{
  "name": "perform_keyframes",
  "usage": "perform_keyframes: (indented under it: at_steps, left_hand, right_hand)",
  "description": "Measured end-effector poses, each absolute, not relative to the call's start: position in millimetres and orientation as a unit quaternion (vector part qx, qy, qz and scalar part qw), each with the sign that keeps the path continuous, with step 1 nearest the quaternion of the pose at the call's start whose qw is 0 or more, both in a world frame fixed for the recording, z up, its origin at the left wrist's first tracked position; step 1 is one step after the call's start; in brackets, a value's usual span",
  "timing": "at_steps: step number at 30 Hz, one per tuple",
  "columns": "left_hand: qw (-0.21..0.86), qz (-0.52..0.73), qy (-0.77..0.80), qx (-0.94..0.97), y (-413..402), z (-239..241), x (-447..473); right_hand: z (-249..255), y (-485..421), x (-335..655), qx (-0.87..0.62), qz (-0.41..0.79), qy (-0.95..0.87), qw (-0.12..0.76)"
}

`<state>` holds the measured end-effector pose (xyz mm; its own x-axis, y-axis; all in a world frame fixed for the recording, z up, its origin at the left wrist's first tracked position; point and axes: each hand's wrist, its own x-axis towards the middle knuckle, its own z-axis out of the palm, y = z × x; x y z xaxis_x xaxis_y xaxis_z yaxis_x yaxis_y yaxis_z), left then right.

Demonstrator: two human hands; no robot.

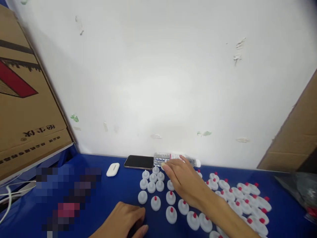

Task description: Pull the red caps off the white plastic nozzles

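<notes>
My right hand reaches forward over rows of small white caps with red tips on the blue table. Its fingers are pinched together on one white cap at the far end of the group, just in front of a clear plastic water bottle lying on its side by the wall. My left hand rests low on the table at the near edge, its fingers curled; what it holds, if anything, is hidden. Some nearer caps are plain white with no red tip showing.
A dark phone and a white earbud case lie by the white wall. A large cardboard box stands at the left, another cardboard sheet at the right. White cables trail at the left edge.
</notes>
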<state>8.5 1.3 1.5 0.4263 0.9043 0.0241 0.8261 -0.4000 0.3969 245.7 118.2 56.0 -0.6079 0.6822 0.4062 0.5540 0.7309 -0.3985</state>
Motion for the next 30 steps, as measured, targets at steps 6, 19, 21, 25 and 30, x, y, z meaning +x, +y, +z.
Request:
perform_keyframes:
  at_steps: [6,19,21,25,30]
  left_hand:
    - [0.187,0.087,0.551,0.809,-2.8,8.8,12.2]
    - [0.151,0.128,0.536,0.821,-8.2,-0.6,10.0]
    - [0.155,0.118,0.546,0.815,-9.1,2.0,12.8]
    - [0.146,0.106,0.558,0.810,-11.4,10.6,18.0]
    - [0.144,0.094,0.564,0.808,-11.9,12.6,17.9]
  right_hand:
    - [65.3,110.6,245.7,-0.333,0.121,-0.889,0.290]
    - [89.0,96.9,249.7,-0.338,0.076,-0.848,0.401]
    - [95.7,87.0,248.2,-0.347,0.078,-0.838,0.413]
    - [97.8,58.3,237.5,-0.336,0.086,-0.839,0.420]
    - [45.4,30.0,227.4,-0.219,0.026,-0.888,0.404]
